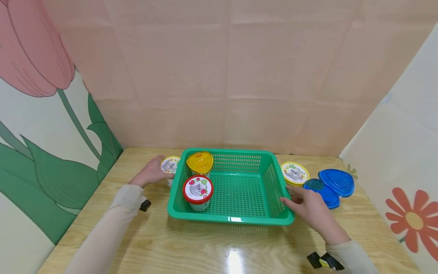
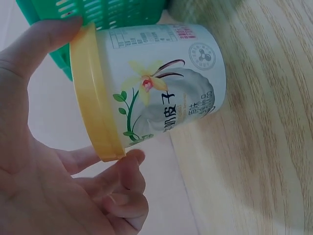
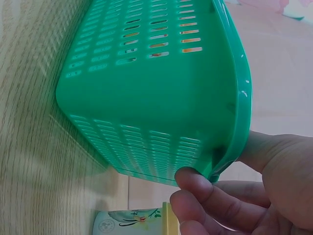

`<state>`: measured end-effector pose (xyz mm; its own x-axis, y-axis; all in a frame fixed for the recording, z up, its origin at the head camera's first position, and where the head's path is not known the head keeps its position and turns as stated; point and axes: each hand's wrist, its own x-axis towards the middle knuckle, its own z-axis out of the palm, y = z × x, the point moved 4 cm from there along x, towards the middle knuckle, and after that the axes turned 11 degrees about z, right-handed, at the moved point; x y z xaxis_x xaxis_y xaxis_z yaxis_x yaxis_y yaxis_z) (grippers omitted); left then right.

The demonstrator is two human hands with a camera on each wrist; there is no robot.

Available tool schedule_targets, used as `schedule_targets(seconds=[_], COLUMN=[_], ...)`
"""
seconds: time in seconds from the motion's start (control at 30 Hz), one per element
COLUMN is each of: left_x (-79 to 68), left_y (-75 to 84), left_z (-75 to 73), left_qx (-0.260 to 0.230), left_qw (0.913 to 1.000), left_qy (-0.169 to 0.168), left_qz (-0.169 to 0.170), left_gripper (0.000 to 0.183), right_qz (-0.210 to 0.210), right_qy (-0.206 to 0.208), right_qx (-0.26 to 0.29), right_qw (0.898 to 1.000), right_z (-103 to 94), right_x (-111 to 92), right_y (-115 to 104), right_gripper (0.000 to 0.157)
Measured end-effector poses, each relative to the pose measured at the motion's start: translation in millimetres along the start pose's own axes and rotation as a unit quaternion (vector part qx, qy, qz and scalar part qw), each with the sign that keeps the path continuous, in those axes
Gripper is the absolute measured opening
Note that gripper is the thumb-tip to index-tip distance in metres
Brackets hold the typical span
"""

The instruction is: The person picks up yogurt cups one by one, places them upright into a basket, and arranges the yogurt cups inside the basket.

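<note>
Basket (image 1: 256, 220), green plastic with slotted walls, stands on the wood-grain desk (image 1: 171, 247), held between two hands. At its left end, the left hand (image 1: 152, 172) has its grip clamped on the yellow lid of a white cup (image 2: 161, 83), thumb on one edge, fingers on the opposite one; the cup sits just outside the basket's wall, a yellow flower and green sprig printed on its side. Whether its base touches the desk I cannot tell. The right hand (image 1: 313, 211) has its grip clamped on the basket's right rim near the front corner, thumb inside and fingers outside. Inside the basket, both at the left end, are a red-lidded cup (image 1: 198, 189) with berries printed on top, in front, and a container with an amber lid (image 1: 200, 163) just behind it; both are lid up. Beyond the right hand, outside the basket, stands another yellow-lidded cup (image 1: 295, 174), and to its right lie two blue-lidded containers (image 1: 330, 188), touching or nearly so. A pinkish-beige backdrop (image 1: 222, 76) hangs behind the desk, with a tulip picture (image 1: 34, 49) to the left and a red flower (image 1: 414, 220) to the right.
</note>
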<state>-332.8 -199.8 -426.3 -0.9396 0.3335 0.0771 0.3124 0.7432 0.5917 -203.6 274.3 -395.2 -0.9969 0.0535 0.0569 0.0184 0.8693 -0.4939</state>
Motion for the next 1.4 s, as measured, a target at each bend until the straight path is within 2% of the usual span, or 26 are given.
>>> schedule_targets(seconds=[0.27,0.6,1.07,1.4], left_x=[-0.4,-1.7,-4.2,-6.9], left_y=[-3.3,-1.2,-1.7,-2.8], left_z=[2.9,2.2,-4.9,-8.3], left_qx=[0.034,0.051,0.073,0.081], left_qw=[0.9991,0.9982,0.9968,0.9961], left_qy=[0.0,0.007,0.013,0.017], left_qz=[-0.024,-0.03,-0.029,-0.032], left_gripper=[0.107,0.111,0.1,0.102], right_qz=[0.003,0.006,0.009,0.007], right_qy=[0.001,-0.004,-0.004,-0.005], right_qx=[-0.006,-0.005,-0.001,0.001], right_qw=[1.0,1.0,1.0,1.0], right_z=[1.0,1.3,0.3,-0.2], right_x=[0,-1,0,0], right_y=[0,-1,-2,-2], right_gripper=[0.053,0.051,0.054,0.053])
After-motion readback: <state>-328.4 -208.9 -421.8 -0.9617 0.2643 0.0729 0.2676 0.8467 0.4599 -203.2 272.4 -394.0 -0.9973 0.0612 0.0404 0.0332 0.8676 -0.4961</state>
